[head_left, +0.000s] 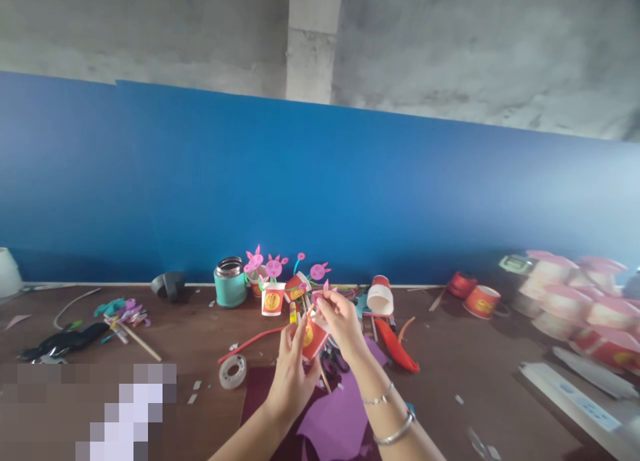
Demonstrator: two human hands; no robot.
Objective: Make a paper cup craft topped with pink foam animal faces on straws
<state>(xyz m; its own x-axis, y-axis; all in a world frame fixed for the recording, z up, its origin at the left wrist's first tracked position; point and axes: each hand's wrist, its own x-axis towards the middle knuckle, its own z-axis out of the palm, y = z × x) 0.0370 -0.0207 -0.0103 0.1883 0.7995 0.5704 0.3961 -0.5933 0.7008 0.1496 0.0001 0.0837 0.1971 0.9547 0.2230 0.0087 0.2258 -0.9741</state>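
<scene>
My left hand (293,376) is closed around a red and white paper cup (313,339) with a yellow print, which it holds tilted above the table. At the cup's rim, my right hand (344,320) pinches a small pink-purple paper piece (319,297). The fingers cover part of that piece, so I cannot tell whether it is joined to the cup. Just behind stands a paper cup (273,301) bearing a pink paper face (274,266). Another pink paper face (319,270) shows near a tilted cup (296,288). Scissors (334,363) and purple paper (337,418) lie below my hands.
A tape roll (233,372) and a teal insulated jar (231,284) are on the left. Red material (397,346) and a lying paper cup (381,296) are right of my hands. Blurred stacked cups (575,304) and a power strip (570,394) sit far right. A blue panel (310,194) stands behind.
</scene>
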